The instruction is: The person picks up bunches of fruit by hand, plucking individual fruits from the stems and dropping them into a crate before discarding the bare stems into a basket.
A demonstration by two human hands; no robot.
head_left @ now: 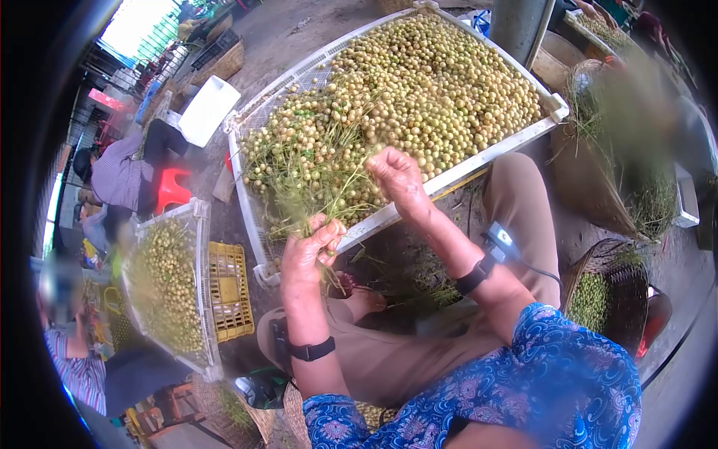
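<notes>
Grey floor (pixel 288 36) surrounds the white tray (pixel 516 140), where round pale fruits (pixel 449 90) lie heaped. Over its near side, the left hand (pixel 305 258) closes round thin green stems (pixel 350 184), probably to steady them, while the right hand (pixel 402 183) presses thumb and fingers together beside them, their exact hold unclear

White-framed mesh tray (pixel 508 144) carries the load. Loose round yellow-green fruit (pixel 449 82) heaped over most of it. Tangled green stems (pixel 325 170), some with fruit attached, toward tray's left end. Mesh (pixel 305 77) shows through at tray's far-left edge. Grey floor (pixel 288 34) around tray, stained.
</notes>
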